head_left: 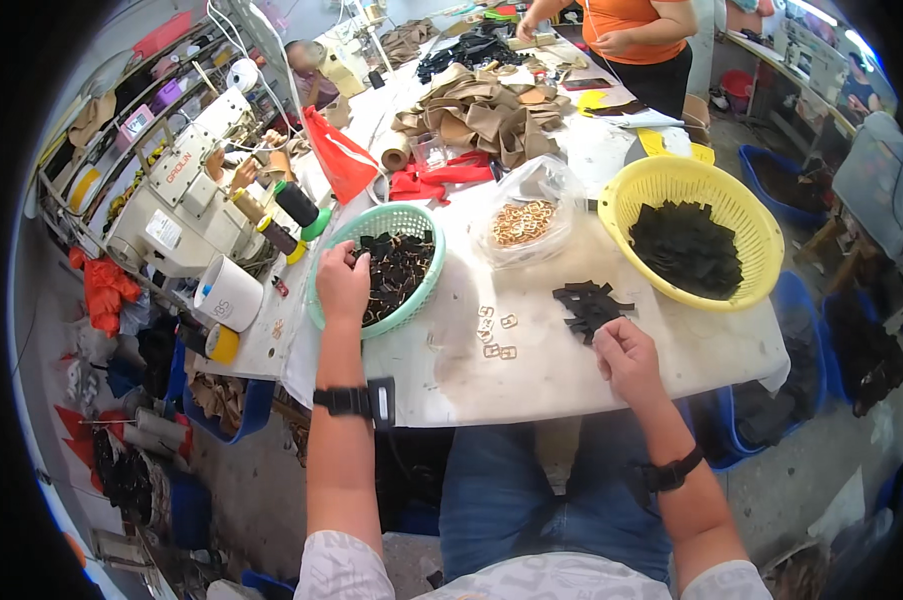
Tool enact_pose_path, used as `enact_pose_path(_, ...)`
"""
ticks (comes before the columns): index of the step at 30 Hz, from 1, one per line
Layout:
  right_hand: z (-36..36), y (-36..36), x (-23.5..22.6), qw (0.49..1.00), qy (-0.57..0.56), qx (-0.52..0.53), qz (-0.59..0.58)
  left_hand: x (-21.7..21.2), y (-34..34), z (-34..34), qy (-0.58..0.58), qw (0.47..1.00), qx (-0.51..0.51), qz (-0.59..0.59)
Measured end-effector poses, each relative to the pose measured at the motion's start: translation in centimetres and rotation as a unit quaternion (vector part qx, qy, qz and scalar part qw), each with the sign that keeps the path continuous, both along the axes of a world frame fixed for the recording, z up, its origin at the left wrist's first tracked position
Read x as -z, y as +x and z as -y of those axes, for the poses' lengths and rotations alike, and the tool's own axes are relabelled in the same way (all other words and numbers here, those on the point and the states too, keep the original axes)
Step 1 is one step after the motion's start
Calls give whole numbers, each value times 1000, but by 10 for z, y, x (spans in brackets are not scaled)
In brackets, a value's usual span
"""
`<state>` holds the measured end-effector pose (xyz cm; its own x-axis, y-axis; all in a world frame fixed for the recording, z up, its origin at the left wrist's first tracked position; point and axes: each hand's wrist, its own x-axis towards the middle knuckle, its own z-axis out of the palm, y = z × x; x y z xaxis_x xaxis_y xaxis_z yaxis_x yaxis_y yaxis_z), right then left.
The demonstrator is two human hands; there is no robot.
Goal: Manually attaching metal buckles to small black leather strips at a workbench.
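Note:
My left hand (pixel 342 284) is over the left rim of a mint-green plastic basket (pixel 430 283), its fingers curled; whatever they may hold is hidden. Inside the basket lie black fabric pieces (pixel 397 270) mixed with gold-coloured metal bits. My right hand (pixel 627 357) is pinched closed at the near edge of a small pile of black fabric strips (pixel 588 305); I cannot make out what sits between its fingertips. Several gold metal buckles (pixel 487 328) lie loose on the white table between my hands. Beyond them, a clear plastic bag (pixel 544 190) holds many more buckles (pixel 521 222).
A yellow basket (pixel 768 262) of black strips (pixel 685 245) stands at the right. On the left are a sewing machine (pixel 186 190), thread spools (pixel 296 205) and a white cup (pixel 229 291). Brown pieces (pixel 491 105) are heaped farther back. A person in orange (pixel 636 30) stands beyond.

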<state>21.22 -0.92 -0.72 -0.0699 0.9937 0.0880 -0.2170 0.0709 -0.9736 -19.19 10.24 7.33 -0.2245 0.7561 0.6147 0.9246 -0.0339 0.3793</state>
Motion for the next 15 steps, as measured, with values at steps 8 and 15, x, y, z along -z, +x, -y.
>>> enact_pose_path(8, -4, 0, 11, 993, 32, 91, -65, 39, 137, 79, -117, 941, 291, 124)
enact_pose_path(15, 5, 1, 12, 956, 128, 250, 87, 84, 157, 56, -96, 948, 291, 90)
